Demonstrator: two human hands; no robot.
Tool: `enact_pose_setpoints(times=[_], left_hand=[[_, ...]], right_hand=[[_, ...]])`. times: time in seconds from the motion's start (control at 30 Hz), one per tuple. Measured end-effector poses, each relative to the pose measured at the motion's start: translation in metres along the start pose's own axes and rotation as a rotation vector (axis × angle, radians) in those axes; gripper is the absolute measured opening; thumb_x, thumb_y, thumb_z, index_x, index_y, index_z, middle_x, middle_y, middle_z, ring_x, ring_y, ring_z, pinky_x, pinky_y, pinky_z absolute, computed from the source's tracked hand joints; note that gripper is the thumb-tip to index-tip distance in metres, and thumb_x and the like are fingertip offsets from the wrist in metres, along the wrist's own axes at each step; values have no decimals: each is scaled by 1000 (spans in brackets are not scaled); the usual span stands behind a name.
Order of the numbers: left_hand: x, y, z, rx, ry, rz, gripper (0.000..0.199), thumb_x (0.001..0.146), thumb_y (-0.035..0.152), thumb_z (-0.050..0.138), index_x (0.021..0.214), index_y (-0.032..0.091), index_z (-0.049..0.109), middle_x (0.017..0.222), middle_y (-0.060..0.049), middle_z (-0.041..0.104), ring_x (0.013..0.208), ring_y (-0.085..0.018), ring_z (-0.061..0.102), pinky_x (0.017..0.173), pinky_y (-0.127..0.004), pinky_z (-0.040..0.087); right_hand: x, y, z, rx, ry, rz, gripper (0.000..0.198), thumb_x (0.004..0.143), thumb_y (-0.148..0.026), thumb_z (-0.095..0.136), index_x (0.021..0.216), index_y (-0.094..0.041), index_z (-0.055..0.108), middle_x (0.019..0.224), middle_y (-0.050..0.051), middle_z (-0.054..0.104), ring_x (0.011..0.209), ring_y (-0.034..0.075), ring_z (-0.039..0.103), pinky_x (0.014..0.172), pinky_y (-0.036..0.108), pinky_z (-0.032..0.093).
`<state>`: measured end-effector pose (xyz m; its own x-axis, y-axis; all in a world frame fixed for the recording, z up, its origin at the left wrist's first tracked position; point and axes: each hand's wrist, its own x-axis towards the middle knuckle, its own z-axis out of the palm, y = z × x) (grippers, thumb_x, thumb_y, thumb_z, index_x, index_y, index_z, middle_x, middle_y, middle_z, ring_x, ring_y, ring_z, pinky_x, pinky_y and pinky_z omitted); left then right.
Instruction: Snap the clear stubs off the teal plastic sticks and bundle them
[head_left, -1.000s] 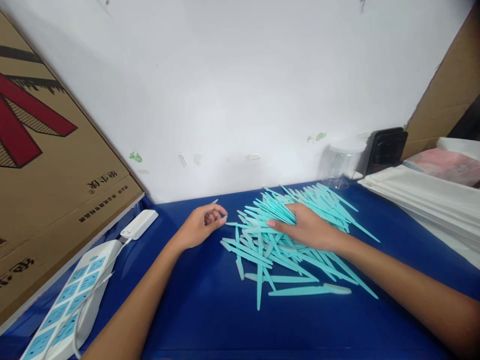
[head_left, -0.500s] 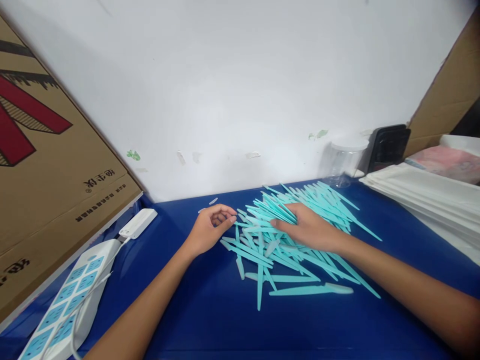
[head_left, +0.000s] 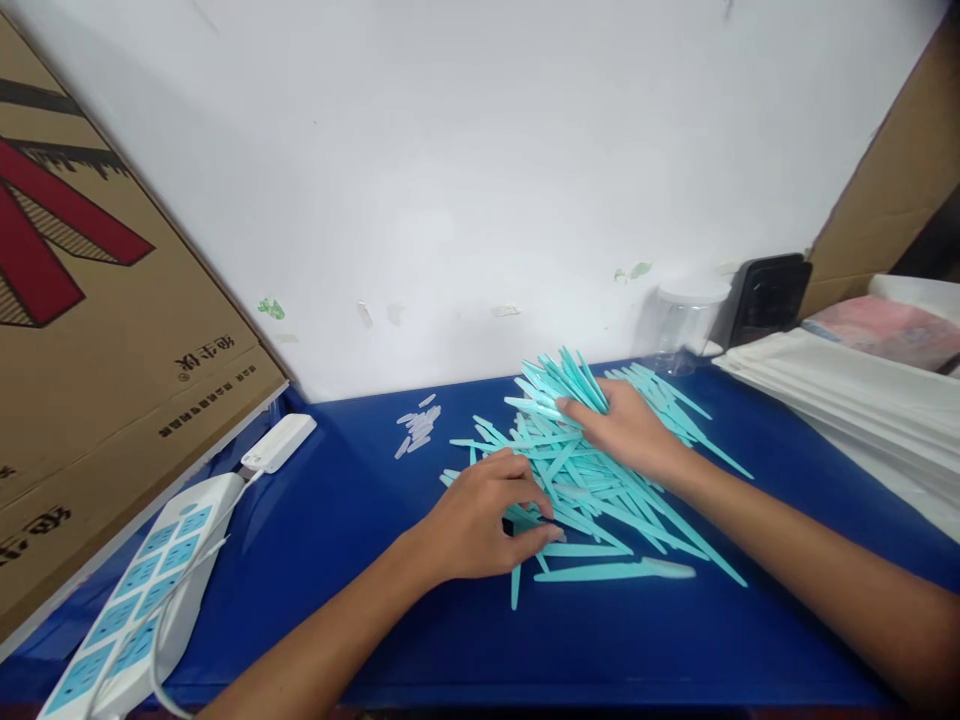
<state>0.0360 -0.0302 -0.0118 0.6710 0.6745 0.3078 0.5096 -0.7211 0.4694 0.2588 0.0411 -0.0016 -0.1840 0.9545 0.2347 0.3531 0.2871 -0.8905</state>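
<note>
Raised over the heap, my right hand (head_left: 626, 425) is closed round a bunch of turquoise eyebrow razors (head_left: 566, 385), which fan out up and to the left. Below it lies a loose heap of more such razors (head_left: 600, 490), pointing in many directions. My left hand (head_left: 487, 520) reaches over the heap's left front edge, fingers curved, with a small gap between thumb and fingertips; nothing held shows there. A single razor (head_left: 615, 571) with a pale translucent blade cover lies in front. To the left, several small clear blade covers (head_left: 420, 425) sit on the blue table.
A white power strip (head_left: 142, 600) with a cable and a white adapter (head_left: 279, 442) lie at left beside a large cardboard box (head_left: 112, 330). At the right are a clear lidded jar (head_left: 690, 325), a black tray (head_left: 769, 295) and stacked white sheets (head_left: 847, 400). A white wall stands behind.
My left hand has moved from beside the small covers rightward and nearer, onto the heap's front edge, uncovering them. My right hand has lifted the bunch of razors slightly.
</note>
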Motion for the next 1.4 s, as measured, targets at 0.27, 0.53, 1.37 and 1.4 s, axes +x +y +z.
enact_pose_setpoints(times=[0.27,0.53,1.37,1.4], left_hand=[[1,2,3,156,-121,-1,15,94,35,67,97,21,72,95,-8,62,93,-24,56,81,-36,45],[5,10,7,175,-178,20,14,99,32,60,99,19,65,97,-8,65,97,-24,57,89,-37,45],[0,-55,-26,-607,612,-454,37,86,45,76,108,16,76,100,-12,81,76,-20,75,59,-26,57],[0,-55,-25,-608,608,-458,37,86,45,76,109,16,76,100,-12,81,76,-20,75,60,-26,57]], right_hand=[[-1,1,1,4,-8,-25,31,88,-44,60,70,-23,47,56,-6,42,50,13,41,54,28,34],[-4,-5,2,4,-21,-16,24,88,-41,61,74,-22,54,53,-6,45,48,15,43,54,29,36],[-12,-11,5,104,-319,76,39,82,-57,72,79,-20,59,61,-6,49,46,10,38,47,26,32],[-12,-10,4,105,-316,79,39,82,-57,72,79,-20,59,61,-6,48,46,10,38,47,26,32]])
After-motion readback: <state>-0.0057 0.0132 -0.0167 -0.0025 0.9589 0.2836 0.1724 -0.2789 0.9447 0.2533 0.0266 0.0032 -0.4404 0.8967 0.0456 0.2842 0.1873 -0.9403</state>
